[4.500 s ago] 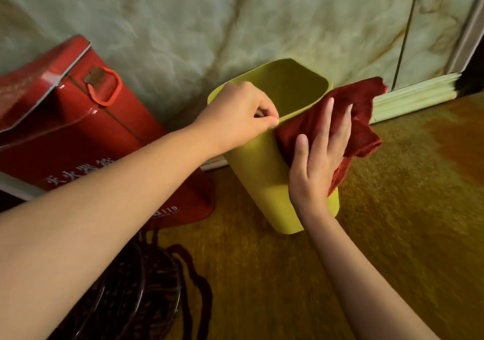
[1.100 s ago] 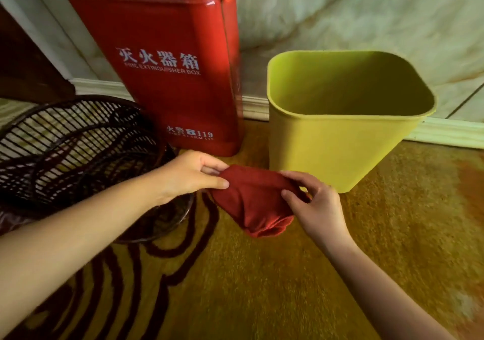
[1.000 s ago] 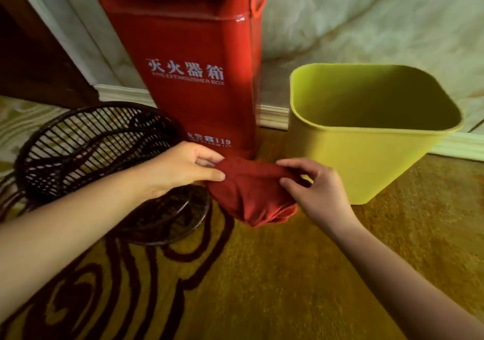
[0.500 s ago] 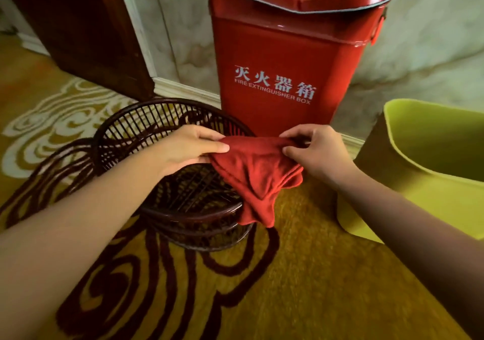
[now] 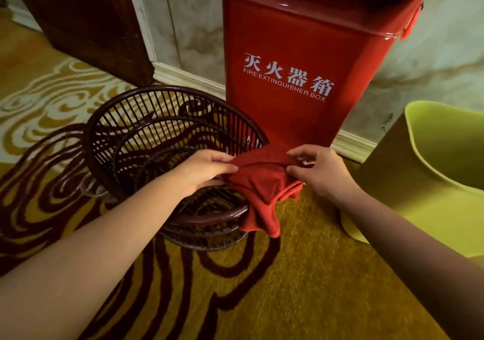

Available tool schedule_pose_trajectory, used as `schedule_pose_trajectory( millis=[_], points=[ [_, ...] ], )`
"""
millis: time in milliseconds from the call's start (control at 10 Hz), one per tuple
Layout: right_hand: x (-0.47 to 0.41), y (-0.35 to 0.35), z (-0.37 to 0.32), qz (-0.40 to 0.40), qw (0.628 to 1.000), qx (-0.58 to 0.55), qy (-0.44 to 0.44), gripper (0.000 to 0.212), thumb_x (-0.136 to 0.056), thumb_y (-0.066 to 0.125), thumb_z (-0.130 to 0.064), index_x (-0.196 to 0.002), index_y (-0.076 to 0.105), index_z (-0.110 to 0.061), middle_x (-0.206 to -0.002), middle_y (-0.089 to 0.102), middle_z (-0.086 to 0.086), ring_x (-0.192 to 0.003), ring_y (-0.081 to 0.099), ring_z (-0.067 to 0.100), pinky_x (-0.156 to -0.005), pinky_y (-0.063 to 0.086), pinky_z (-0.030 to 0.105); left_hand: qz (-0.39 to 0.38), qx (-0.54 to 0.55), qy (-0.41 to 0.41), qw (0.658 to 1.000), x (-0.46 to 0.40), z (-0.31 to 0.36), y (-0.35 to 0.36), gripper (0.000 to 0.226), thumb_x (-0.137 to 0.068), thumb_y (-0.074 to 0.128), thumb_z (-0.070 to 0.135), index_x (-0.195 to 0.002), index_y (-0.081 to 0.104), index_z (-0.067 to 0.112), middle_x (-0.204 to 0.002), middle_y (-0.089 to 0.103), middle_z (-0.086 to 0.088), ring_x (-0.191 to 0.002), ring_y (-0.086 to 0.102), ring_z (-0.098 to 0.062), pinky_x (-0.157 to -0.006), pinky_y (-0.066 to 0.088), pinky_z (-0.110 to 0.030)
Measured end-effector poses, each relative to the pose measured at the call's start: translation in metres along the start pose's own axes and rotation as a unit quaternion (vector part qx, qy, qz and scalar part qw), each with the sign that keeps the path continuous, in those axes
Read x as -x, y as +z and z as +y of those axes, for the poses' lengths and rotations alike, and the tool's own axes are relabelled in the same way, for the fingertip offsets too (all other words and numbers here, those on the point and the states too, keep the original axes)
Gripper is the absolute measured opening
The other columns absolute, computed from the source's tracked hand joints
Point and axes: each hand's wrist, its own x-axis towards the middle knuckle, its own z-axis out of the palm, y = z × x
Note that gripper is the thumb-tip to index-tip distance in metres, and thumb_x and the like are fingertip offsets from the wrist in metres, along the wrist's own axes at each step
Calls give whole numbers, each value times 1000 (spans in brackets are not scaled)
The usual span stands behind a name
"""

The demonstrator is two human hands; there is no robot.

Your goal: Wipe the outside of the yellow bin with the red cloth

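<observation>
Both of my hands are pinching the red cloth [image 5: 262,182] between them: my left hand [image 5: 207,169] nips one upper edge with thumb against fingertips, and my right hand [image 5: 319,172] nips the other edge the same way, so the cloth is gathered into folds with a loose corner hanging down. It is held in the air, not touching the yellow bin [image 5: 429,182].

That bin stands upright on the carpet to the right of the cloth, apart from it, with my right forearm crossing in front of its near wall. Its rim and outer side look plain and unmarked from here, though most of it runs off the edge of the view.

I judge that I am between wiping passes, refolding the cloth or handling it rather than cleaning. If more wiping is wanted, the next move calls for bunching the cloth into one hand, carrying it right to the bin's outer wall and pressing it flat, with the other hand steadying the rim.

Left of the cloth, partly under it, sits a dark wire basket [image 5: 146,135]. Behind the cloth stands a red fire extinguisher box [image 5: 301,51] against the marble wall [image 5: 188,25].
</observation>
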Motion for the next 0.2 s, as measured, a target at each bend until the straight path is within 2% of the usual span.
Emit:
schedule_pose_trajectory(
  millis=[100, 200],
  points=[
    [-13, -12, -5, -18, 1000, -5, 11, 21, -67, 76, -20, -85, 68, -29, -84, 67, -8, -80, 62, 11, -73, 47, 26, 15, -46, -25, 999, 4, 17, -9, 20, -69, 73, 18, -86, 69, 29, -96, 70, 6, -89, 64, -7, -67, 51, -21],
    [-16, -35, -16, -19, 999, 21, 41, 23, -67, 76, -24, -89, 69, -23, -92, 70, -2, -80, 63, 15, -75, 49, 28, 49, -117, -27, 992, 19, 54, -19, 22, -71, 71, 24, -93, 67, 26, -100, 68, 4, -95, 60, -8, -68, 47, -22]
  ],
)
